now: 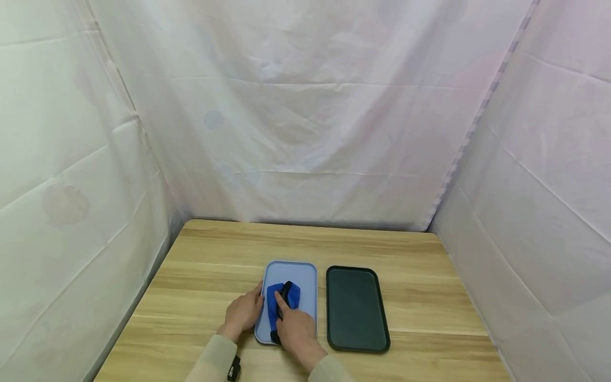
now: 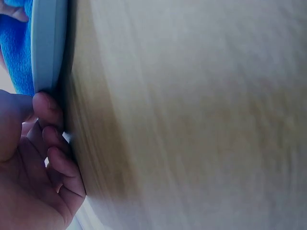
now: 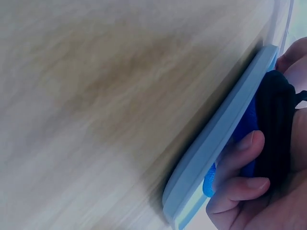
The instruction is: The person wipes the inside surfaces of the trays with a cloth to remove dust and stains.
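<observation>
A light blue tray [image 1: 305, 276] lies on the table with a bright blue cloth [image 1: 272, 305] on it. Across the cloth runs a long black item [image 1: 286, 291], soft-looking in the right wrist view; its exact kind is unclear. My right hand [image 1: 296, 326] grips the black item over the cloth, index finger stretched along it, other fingers curled at its side. At the tray's left edge, my left hand [image 1: 244, 310] holds the rim. The left wrist view shows curled fingers [image 2: 48, 110] against the tray's side wall [image 2: 48, 45].
To the right of the blue tray lies a dark green tray [image 1: 358, 307]. Both rest on a wood-grain table [image 1: 215, 244]. White cloth walls [image 1: 296, 132] stand behind and at both sides. A small black object [image 1: 234, 368] shows by the left sleeve.
</observation>
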The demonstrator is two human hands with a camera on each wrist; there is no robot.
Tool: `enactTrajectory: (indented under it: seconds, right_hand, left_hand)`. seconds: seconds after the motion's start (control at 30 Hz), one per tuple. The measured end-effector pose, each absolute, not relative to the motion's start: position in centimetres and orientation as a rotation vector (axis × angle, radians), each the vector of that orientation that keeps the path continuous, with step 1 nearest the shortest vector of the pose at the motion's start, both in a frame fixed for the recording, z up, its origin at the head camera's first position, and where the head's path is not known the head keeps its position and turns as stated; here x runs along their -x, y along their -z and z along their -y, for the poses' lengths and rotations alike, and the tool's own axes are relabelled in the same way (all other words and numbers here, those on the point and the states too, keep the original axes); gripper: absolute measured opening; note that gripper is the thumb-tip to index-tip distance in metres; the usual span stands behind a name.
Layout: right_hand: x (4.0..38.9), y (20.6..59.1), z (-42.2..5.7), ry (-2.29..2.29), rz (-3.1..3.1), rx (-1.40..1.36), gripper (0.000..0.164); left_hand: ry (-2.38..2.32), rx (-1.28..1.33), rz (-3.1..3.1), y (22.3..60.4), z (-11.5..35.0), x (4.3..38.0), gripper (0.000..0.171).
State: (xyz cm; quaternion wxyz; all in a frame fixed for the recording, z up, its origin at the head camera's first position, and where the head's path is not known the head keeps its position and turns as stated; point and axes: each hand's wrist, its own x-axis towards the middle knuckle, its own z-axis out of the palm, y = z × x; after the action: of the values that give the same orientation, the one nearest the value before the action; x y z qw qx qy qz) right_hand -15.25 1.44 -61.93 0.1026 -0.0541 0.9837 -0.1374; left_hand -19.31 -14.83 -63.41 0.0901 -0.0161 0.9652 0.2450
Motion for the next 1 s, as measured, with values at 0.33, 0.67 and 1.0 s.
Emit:
enactTrajectory:
  seconds: [0.33, 0.67, 1.0]
  right_hand:
    - [15.2, 61.8, -2.9, 0.367, -2.92, 0.148, 0.065]
    - [15.1, 61.3, -4.0, 0.392, -2.897, 0.142, 0.064]
    - [14.9, 60.5, -5.1, 0.359, -2.866, 0.144, 0.062]
  left_hand:
    - [-0.746, 0.033, -2.886, 63.6, 15.0, 19.2, 0.049]
    - [-0.744, 0.052, -2.894, 63.6, 14.9, 19.2, 0.049]
    - [-0.751, 0.048, -2.895, 63.5, 14.8, 19.1, 0.049]
